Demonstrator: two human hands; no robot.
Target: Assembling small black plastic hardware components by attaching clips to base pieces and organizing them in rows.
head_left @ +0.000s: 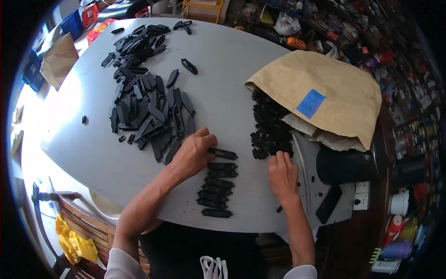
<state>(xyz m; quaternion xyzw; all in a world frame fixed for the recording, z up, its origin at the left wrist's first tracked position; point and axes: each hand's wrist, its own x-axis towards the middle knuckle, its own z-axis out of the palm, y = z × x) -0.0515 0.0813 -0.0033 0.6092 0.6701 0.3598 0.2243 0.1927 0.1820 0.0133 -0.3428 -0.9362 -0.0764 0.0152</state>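
My left hand (197, 149) pinches one end of a long black plastic part (223, 154). This part lies at the far end of a column of similar long black parts (217, 191), laid crosswise on the grey table (223, 83) in front of me. Beyond and left of that hand spreads a big heap of long black parts (139, 104). On the right, my right hand (283, 176) has its fingers closed at the near edge of a pile of small black parts (269, 128). Whatever those fingertips hold is hidden.
A brown paper sack (330, 88) with a blue patch lies behind the small parts, its mouth towards them. Near it are a black cylindrical container (341, 165), a thin white strip (302, 172) and a black phone-like slab (328, 204). A wooden chair (88, 218) stands at lower left.
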